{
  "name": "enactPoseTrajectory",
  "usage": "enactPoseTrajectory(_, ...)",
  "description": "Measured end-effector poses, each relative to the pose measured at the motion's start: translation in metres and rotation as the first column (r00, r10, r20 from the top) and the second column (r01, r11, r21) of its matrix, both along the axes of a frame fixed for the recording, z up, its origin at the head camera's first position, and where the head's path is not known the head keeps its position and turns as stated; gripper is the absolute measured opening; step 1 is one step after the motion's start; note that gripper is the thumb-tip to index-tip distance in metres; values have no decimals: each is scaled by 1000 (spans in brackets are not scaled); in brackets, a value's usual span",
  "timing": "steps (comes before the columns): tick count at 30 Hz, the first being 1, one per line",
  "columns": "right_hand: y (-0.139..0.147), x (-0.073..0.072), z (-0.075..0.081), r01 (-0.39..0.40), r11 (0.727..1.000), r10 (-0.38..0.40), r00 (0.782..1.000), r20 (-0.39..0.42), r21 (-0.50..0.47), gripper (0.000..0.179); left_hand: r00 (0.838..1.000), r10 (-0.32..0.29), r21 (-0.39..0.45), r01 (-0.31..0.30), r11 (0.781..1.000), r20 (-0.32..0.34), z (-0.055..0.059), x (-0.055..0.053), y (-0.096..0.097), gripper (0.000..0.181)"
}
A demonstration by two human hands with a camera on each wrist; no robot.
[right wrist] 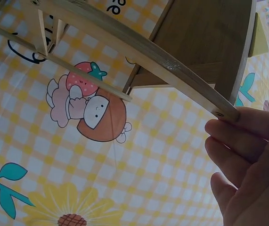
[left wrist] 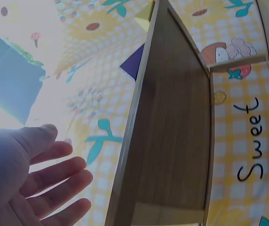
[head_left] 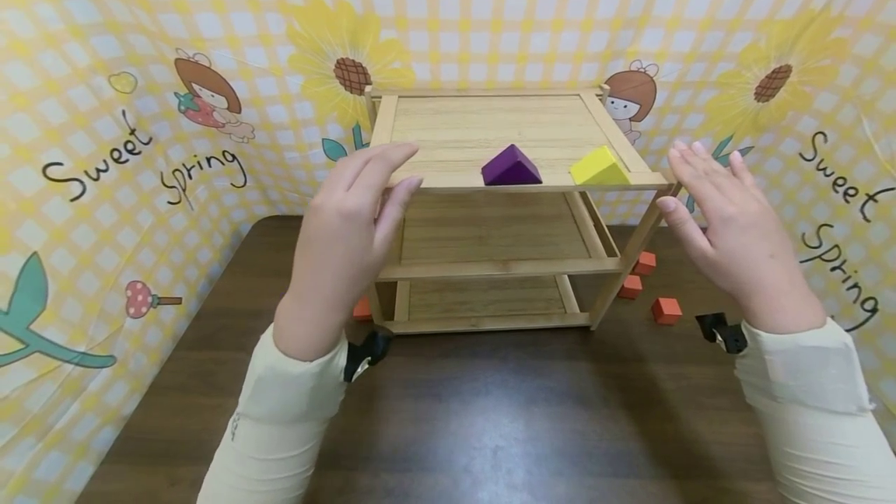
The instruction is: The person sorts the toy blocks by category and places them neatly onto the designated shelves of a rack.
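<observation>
- Fingers of our left hand [head_left: 336, 232] are loosely extended and grip nothing; the left wrist view shows them apart from the wooden rack [head_left: 483, 123].
- Fingers of our right hand [head_left: 742, 239] are likewise extended, holding nothing. They lie at the rack's right front corner; we cannot tell whether they touch it.
- Location: the purple block [head_left: 511, 168] and the yellow block [head_left: 602, 168] rest along the top board's front edge, purple near mid-span, yellow toward the right corner.
- Step in hand: we judge this to be hand positioning on either side of the top board, with neither block held.
- Next move: we judge that any contact calls for even, gentle pressure, because a jolt to the rack could dislodge both blocks.
- Edges: both blocks border the front rim; a pull toward us could tip them off.
- Room: bare board extends behind the blocks and left of the purple one. Red cubes [head_left: 666, 311] on the table [head_left: 490, 418] restrict low movement beside the rack's right legs.
</observation>
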State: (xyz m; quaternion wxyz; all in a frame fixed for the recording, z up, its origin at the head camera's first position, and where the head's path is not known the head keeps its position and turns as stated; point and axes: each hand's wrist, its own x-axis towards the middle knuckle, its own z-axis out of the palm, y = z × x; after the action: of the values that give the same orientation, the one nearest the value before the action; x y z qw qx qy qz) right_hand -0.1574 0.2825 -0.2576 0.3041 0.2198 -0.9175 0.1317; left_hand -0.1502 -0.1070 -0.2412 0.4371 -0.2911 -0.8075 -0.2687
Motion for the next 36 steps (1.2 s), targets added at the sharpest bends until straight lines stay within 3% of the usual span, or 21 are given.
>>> enactPoseTrajectory(14, -1, -2, -4, -20, 999, 19, 1000, -21, -40, 59, 992, 119, 98, -121, 988, 32, -17, 0, -37, 26)
enactPoseTrajectory(23, 1, -4, -5, -28, 998, 26, 999, -32, -63, 61, 968, 200, 189, -227, 955, 152, -40, -5, -60, 29)
enactPoseTrajectory(27, 1, -4, -5, -24, 998, 22, 999, -27, -62, 61, 949, 227, 212, -274, 938, 220, -56, -11, -68, 28)
enactPoseTrajectory(31, 1, -4, -6, -20, 998, 19, 1000, -18, -67, 61, 919, 267, 229, -337, 913, 289, -73, -17, -79, 28)
enactPoseTrajectory(33, 0, -4, -6, -20, 997, 19, 1000, -19, -70, 61, 896, 287, 236, -376, 896, 339, -81, -19, -84, 29)
enactPoseTrajectory(36, -1, -4, -6, -19, 997, 18, 1000, -19, -70, 61, 847, 323, 238, -448, 862, 423, -93, -19, -91, 30)
